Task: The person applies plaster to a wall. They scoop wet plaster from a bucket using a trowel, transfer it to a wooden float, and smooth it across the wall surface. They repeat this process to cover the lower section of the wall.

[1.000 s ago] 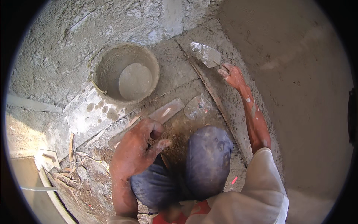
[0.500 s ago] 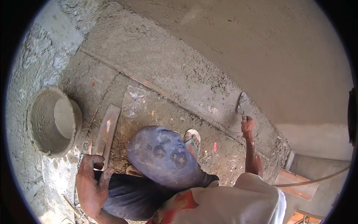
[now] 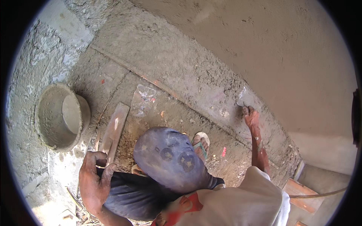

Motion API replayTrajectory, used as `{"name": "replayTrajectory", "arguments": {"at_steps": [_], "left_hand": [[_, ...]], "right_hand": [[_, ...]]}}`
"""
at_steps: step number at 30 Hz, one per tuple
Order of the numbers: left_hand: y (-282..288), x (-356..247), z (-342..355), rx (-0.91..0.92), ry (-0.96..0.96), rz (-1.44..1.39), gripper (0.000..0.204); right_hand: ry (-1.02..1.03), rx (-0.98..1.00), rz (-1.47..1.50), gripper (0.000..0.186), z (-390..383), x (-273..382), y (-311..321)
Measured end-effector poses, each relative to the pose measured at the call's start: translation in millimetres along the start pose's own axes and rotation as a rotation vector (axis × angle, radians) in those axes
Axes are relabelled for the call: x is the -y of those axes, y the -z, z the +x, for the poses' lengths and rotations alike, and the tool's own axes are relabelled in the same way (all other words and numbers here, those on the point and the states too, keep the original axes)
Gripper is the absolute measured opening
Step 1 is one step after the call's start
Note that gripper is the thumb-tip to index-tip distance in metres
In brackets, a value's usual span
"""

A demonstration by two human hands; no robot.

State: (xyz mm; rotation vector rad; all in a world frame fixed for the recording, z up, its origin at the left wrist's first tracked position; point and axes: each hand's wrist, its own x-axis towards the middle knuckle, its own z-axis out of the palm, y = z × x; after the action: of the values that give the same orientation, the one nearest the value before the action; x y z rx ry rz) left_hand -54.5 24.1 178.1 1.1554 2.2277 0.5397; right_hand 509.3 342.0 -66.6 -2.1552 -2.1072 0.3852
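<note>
My right hand (image 3: 250, 116) is stretched out to the foot of the plastered wall (image 3: 286, 49) and grips a small trowel (image 3: 242, 98). The blade lies against the rough wet mortar band (image 3: 188, 71) along the wall's base. My left hand (image 3: 93, 177), smeared with mortar, rests on my dark trouser leg (image 3: 132, 196) with fingers apart and nothing in it. Its fingertips are close to the near end of a wooden float (image 3: 114, 131) lying on the ground. My bent knee (image 3: 169, 158) and sandalled foot (image 3: 200, 141) lie between the two hands.
A mortar-caked round bucket (image 3: 60, 116) stands at the left. A crumpled clear plastic bag (image 3: 143, 100) lies beyond the float. Bricks or wooden pieces (image 3: 301, 196) and a thin hose (image 3: 324, 194) are at the lower right. Rough concrete surrounds the bucket.
The view has swung right, so the bucket now sits far left. My right hand with the trowel has gone down to the wall's base. My left hand stays on my leg.
</note>
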Motion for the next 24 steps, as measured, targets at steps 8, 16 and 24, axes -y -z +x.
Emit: {"name": "replayTrajectory", "arguments": {"at_steps": [8,16,24], "left_hand": [[-3,-8,2,0.039,-0.006,-0.024,0.032],[2,-11,-12,-0.031,-0.016,0.024,0.033],[-1,-18,-12,-0.048,-0.035,0.035,0.032]], "right_hand": [[0.240,0.038,-0.024,0.048,85,65,18],[0.406,0.140,-0.002,0.048,154,193,-25],[0.500,0.077,-0.019,0.039,170,295,-41]]}}
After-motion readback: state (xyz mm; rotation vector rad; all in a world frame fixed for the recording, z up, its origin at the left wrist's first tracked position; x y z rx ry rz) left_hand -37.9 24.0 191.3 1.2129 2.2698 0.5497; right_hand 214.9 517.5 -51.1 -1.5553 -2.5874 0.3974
